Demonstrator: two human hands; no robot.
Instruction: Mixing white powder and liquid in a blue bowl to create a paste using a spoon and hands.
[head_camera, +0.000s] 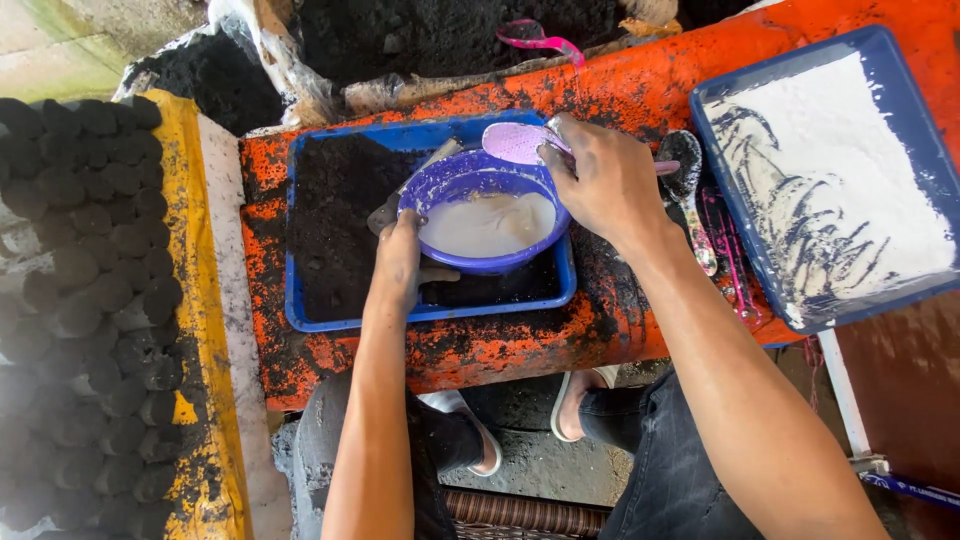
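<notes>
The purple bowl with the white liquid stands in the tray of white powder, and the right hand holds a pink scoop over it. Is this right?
Not quite. In the head view the purple bowl stands in the blue tray of black powder, not in the tray of white powder. The right hand does hold the pink scoop over it.

Probably charcoal workshop: briquette rows (85, 300)
</notes>
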